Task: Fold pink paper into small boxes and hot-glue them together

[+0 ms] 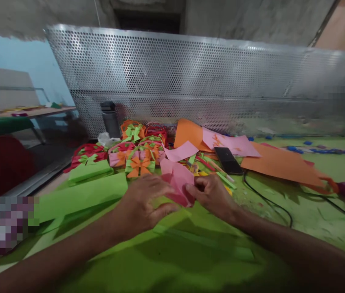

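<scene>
A folded piece of pink paper [176, 179] stands tilted in front of me, creased into what looks like a small pocket shape. My right hand [213, 193] pinches its right edge between thumb and curled fingers. On the other side, my left hand [148, 199] is open, thumb and fingers apart, with the fingertips close to the paper's left edge; whether they touch it I cannot tell. Just beyond are several small paper bags with bows, among them a green one with an orange bow [140, 167].
Green paper sheets [83, 197] lie at left. Behind the hands are an orange sheet [190, 134], a black phone [227, 160] and a dark bottle [110, 120]. A black cable [270, 198] crosses the green table [328, 240] at right. A perforated metal panel [172, 73] bounds the back.
</scene>
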A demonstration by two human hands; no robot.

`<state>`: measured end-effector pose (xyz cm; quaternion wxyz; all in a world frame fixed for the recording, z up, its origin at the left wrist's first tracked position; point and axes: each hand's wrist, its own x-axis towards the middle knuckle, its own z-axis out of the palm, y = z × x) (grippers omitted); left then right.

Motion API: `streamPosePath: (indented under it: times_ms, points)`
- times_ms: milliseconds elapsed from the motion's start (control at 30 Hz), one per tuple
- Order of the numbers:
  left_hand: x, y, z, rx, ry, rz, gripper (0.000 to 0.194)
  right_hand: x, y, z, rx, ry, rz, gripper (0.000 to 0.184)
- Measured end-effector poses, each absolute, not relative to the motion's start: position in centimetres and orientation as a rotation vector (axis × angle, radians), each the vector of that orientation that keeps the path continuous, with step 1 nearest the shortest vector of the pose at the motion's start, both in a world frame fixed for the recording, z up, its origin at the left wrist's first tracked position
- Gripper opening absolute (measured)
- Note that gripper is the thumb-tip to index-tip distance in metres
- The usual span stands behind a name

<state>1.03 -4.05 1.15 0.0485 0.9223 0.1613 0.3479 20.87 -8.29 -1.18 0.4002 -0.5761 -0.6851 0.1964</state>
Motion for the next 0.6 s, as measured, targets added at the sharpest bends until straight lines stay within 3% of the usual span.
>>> streamPosePath:
  times_ms: [67, 267, 433, 600]
  points:
    - [1.3, -4.2, 0.5, 2.832, 0.515, 0.933, 0.026, 20.8, -8.3, -1.2, -1.463, -1.732, 0.459, 0.031]
    - [2.5, -5.0, -0.6, 2.806, 0.652, 0.843, 0.031, 20.4, -8.3, -1.4, -1.463, -1.741, 0.283, 0.033]
    - [3.4, -5.2, -1.2, 2.752, 0.750, 0.836, 0.018, 20.1, -8.6, -1.3, -1.441, -1.765, 0.277, 0.033]
    - [3.6, -5.1, -1.0, 2.635, 0.734, 0.811, 0.018, 20.5, -8.5, -1.3, -1.379, -1.761, 0.308, 0.036]
